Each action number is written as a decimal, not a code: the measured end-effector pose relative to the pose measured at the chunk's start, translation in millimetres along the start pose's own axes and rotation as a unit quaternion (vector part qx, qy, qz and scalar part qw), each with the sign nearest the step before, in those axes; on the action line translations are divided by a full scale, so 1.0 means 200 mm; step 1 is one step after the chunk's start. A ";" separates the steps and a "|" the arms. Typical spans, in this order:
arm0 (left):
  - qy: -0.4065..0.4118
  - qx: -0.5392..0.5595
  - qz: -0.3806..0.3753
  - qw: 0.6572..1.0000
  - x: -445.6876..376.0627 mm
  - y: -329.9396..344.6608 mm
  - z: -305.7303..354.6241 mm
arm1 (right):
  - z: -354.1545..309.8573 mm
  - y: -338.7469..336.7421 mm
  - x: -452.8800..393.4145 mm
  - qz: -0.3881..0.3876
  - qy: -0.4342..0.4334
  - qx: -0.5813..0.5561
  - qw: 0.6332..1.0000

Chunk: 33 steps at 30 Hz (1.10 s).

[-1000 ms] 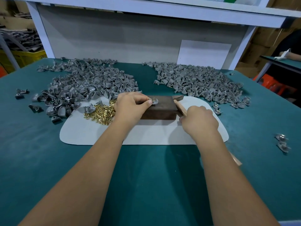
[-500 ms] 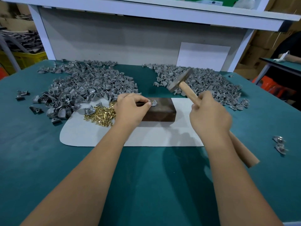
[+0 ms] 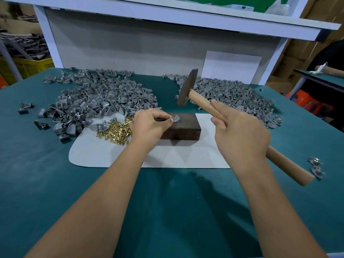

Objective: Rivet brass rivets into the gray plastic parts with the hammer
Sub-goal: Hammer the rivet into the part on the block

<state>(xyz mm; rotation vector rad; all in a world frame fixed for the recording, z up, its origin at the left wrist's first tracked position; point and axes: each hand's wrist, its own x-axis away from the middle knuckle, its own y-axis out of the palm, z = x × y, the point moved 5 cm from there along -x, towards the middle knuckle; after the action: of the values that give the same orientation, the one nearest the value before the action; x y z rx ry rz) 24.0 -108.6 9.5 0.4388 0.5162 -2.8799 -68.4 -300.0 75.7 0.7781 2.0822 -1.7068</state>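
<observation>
Nearest, right hand (image 3: 240,133) wrapped around the hammer (image 3: 201,102) handle, index finger laid straight along it, head raised above the dark block (image 3: 181,130). Beyond, left hand (image 3: 149,125) pinching a gray part (image 3: 175,119) at its fingertips, atop the block. Brass rivets (image 3: 114,130) just left.

A teal surface (image 3: 167,211) stands against a gray back panel (image 3: 130,51) under a white shelf (image 3: 186,17); a yellow crate (image 3: 31,66) sits left.
</observation>
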 end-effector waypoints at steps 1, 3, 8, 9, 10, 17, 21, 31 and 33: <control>-0.008 0.001 -0.002 1.000 0.00 0.00 0.00 | -0.01 -0.01 0.00 0.015 0.002 0.001 1.000; -0.017 0.002 -0.004 1.000 0.00 0.00 -0.01 | -0.02 0.00 0.01 0.020 -0.002 0.016 1.000; -0.021 0.024 -0.020 0.999 0.01 0.01 -0.01 | -0.02 0.04 0.01 -0.040 -0.023 0.051 0.998; -0.024 0.028 -0.021 0.999 0.00 0.01 -0.01 | -0.02 0.04 0.01 -0.023 -0.019 0.043 0.999; -0.029 0.031 -0.024 0.999 0.00 0.01 -0.01 | -0.02 0.02 0.00 -0.002 -0.010 0.029 1.000; -0.036 0.037 -0.025 0.998 0.00 0.01 -0.02 | -0.07 0.04 0.01 -0.007 -0.047 0.063 0.997; -0.029 0.011 -0.014 0.999 0.00 0.01 -0.02 | -0.08 0.02 0.03 0.027 -0.039 0.069 0.996; -0.030 0.005 -0.018 0.999 0.01 0.00 -0.02 | -0.09 0.07 0.07 -0.026 -0.046 0.088 0.995; -0.025 -0.003 -0.013 1.000 0.01 0.00 -0.01 | -0.08 0.06 0.05 -0.032 -0.047 0.093 0.994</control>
<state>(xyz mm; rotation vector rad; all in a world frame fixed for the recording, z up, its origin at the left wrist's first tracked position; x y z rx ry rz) 22.1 -107.9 6.1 0.3600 0.5264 -2.9059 -67.5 -280.9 64.2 0.6753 1.9247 -1.9530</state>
